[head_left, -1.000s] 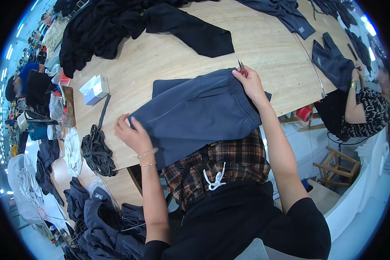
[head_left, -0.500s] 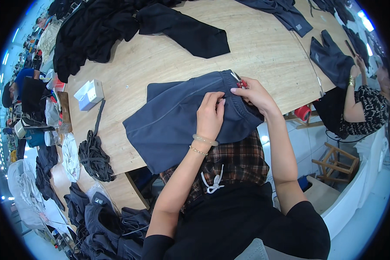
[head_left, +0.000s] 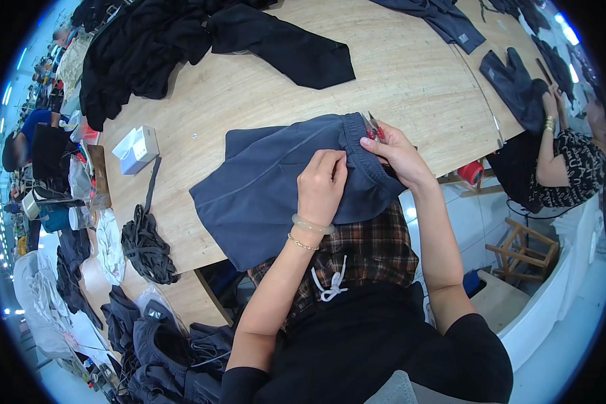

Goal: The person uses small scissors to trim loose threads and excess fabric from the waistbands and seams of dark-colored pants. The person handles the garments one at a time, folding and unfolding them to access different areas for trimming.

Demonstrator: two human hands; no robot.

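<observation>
A dark blue garment (head_left: 269, 182) with an elastic waistband lies over the near edge of the wooden table (head_left: 397, 74). My left hand (head_left: 322, 185) presses and pinches the fabric just below the waistband. At the waistband's far end my right hand (head_left: 396, 155) grips a small pair of red-handled thread snips (head_left: 373, 125), blades pointing away from me. The two hands are close together.
A pile of black garments (head_left: 148, 47) covers the far left of the table. A small white box (head_left: 136, 149) and a bundle of black cord (head_left: 145, 242) lie at the left. Another person (head_left: 565, 155) handles dark fabric at the right. A wooden stool (head_left: 522, 246) stands below.
My left hand came off the garment's left corner and moved right onto the waistband beside my right hand. The garment has shifted slightly and bunched at the waistband.
</observation>
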